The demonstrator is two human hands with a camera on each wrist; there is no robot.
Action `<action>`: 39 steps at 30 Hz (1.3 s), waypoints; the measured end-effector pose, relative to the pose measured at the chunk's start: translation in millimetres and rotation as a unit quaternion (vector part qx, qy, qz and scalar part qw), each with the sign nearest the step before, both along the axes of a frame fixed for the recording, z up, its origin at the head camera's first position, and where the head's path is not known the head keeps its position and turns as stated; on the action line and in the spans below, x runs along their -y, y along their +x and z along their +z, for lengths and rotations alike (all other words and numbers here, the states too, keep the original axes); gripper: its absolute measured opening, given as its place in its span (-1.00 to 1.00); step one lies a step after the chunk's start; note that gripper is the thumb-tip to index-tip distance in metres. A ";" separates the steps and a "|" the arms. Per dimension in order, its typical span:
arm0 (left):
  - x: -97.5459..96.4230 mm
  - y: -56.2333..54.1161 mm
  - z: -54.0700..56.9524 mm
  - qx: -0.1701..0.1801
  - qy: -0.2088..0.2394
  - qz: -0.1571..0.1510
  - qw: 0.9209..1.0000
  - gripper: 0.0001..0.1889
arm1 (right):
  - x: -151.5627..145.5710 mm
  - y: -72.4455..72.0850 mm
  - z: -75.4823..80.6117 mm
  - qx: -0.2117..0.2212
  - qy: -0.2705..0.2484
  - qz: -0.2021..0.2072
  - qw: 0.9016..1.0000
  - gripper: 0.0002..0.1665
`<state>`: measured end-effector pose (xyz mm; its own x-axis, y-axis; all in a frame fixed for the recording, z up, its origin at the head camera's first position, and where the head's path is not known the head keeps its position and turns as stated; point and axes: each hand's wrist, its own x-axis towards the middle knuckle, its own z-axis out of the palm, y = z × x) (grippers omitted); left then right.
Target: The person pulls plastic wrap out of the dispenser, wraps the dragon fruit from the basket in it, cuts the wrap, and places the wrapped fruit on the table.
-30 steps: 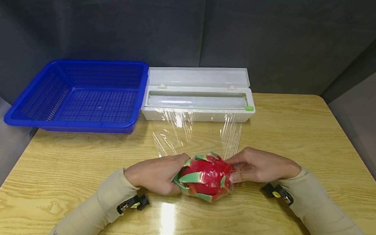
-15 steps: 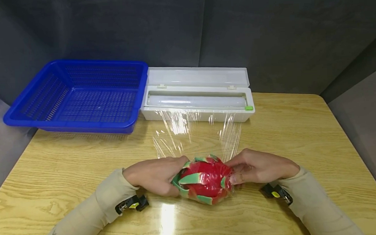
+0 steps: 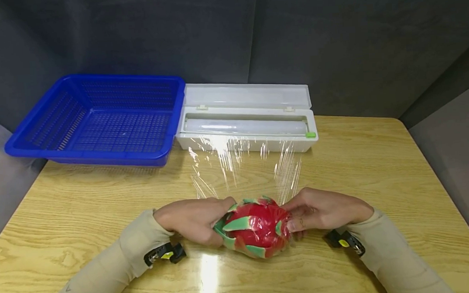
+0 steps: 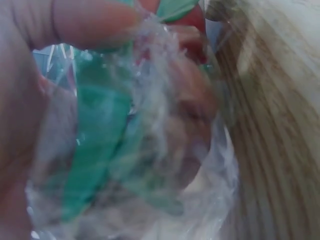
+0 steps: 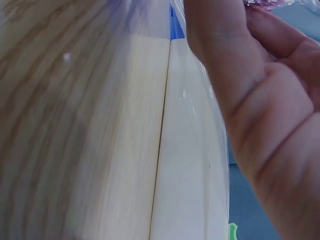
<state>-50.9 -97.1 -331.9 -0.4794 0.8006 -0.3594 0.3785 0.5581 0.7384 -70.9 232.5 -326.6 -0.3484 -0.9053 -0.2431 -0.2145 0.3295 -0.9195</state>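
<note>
Between both hands is a red dragon fruit (image 3: 261, 228) with green scales, covered in clear cling film. My left hand (image 3: 198, 220) grips its left end, the thumb toward me; crumpled film and green scale tips show beside that hand in the left wrist view. At the fruit's right end my right hand (image 3: 323, 210) pinches the fruit and film with thumb and fingers. A stretch of cling film (image 3: 231, 162) runs taut from the fruit back to the white dispenser box (image 3: 250, 143), where the film roll (image 3: 245, 126) lies under a raised lid (image 3: 248, 97).
A blue plastic basket (image 3: 109, 158) stands at the back left, against the dispenser's left end. A green slider (image 3: 311, 135) sits at the dispenser's right end. Dark cloth (image 3: 332, 50) hangs behind the wooden table (image 3: 377, 166).
The dragon fruit, with both hands on it, has shifted slightly toward me and turned a little. Bright creases on the stretched film have spread. The basket and dispenser have stayed put.
</note>
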 end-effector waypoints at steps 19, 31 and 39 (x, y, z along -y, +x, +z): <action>-0.9 -3.9 3.4 0.030 -0.004 0.035 0.999 -0.47 | -2.2 2.2 7.5 0.028 -0.008 -0.046 0.999 -0.68; 0.5 -10.2 -2.8 0.061 0.015 0.044 0.997 -0.38 | -4.8 5.1 10.5 -0.051 0.095 -0.103 0.989 -0.49; -1.8 -14.8 1.0 0.063 0.001 0.037 0.997 -0.43 | -8.8 6.1 21.7 -0.153 0.120 -0.123 0.973 -0.62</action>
<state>-65.7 -95.3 -330.9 -0.4875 0.7658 -0.4194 0.2402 0.5794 0.7788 -64.8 241.3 -304.9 -0.6363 -0.7154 -0.2888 -0.3538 0.6032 -0.7149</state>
